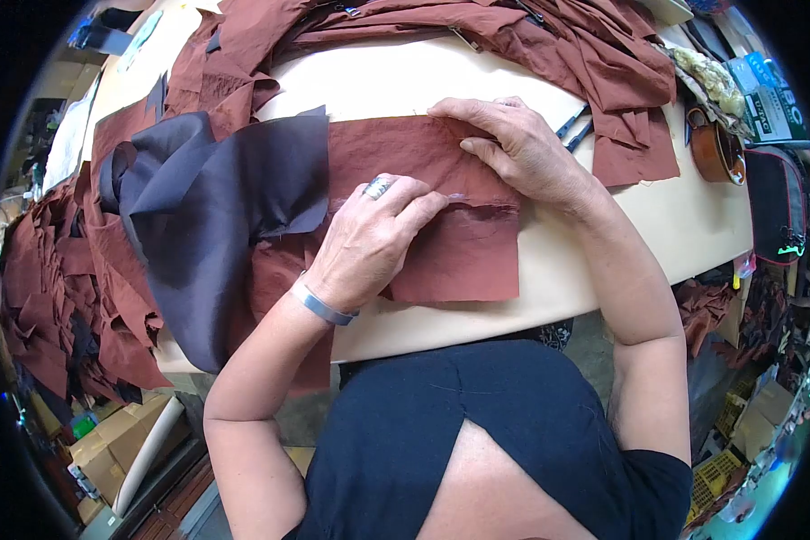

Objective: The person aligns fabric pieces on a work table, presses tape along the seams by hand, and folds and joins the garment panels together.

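Reddish-brown cloth [459, 261], crinkled, straight-edged, perhaps seamed, under fingers [420, 211]

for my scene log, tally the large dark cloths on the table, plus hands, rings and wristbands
Large dark cloth: 1
Hands: 2, left hand and right hand, both on reddish-brown cloth
Ring: 1
Wristband: 1
Total: 5
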### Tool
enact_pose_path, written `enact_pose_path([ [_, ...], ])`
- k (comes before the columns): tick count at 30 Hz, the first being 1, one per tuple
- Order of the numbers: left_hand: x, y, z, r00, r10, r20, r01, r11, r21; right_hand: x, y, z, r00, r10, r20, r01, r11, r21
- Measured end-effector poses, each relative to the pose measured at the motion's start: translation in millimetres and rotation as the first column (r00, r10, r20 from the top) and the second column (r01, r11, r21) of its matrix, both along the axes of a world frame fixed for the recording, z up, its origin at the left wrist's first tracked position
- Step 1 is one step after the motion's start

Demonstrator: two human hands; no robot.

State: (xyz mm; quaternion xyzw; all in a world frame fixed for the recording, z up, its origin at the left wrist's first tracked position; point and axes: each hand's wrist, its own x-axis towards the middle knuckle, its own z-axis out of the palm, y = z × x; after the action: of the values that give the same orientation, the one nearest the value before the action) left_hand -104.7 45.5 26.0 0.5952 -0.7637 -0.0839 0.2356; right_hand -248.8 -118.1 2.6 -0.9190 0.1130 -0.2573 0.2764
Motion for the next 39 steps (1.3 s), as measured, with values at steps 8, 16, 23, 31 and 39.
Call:
enact_pose_path([
  [8, 1, -11, 2, 0.999, 0.027, 0.032, -0.031, 0.994, 0.109, -1, 0, 0, 1.000, 0.002, -0.021, -0.003, 1.000, -0.016],
  [16, 2, -12, 6, 0.944, -0.098, 0.315, 0.083, 0.995, 0.062, 0, 1, 4, 1.000, 0.004, -0.016, -0.003, 0.999, 0.035],
  [23, 11, -15, 3, 0.944, -0.116, 0.308, 0.104, 0.993, 0.055, 1, -1, 2, 0.999, 0.024, 0.041, -0.024, 1.000, 0.004],
  [31, 16, -15, 1, 0.889, -0.212, 0.405, 0.222, 0.975, 0.022, 4, -3, 2, 0.995, 0.041, 0.090, -0.043, 0.999, 0.015],
  [39, 16, -9, -1, 0.901, -0.200, 0.385, 0.243, 0.968, -0.065, 4, -3, 3, 0.992, 0.066, 0.110, -0.071, 0.996, 0.046],
])
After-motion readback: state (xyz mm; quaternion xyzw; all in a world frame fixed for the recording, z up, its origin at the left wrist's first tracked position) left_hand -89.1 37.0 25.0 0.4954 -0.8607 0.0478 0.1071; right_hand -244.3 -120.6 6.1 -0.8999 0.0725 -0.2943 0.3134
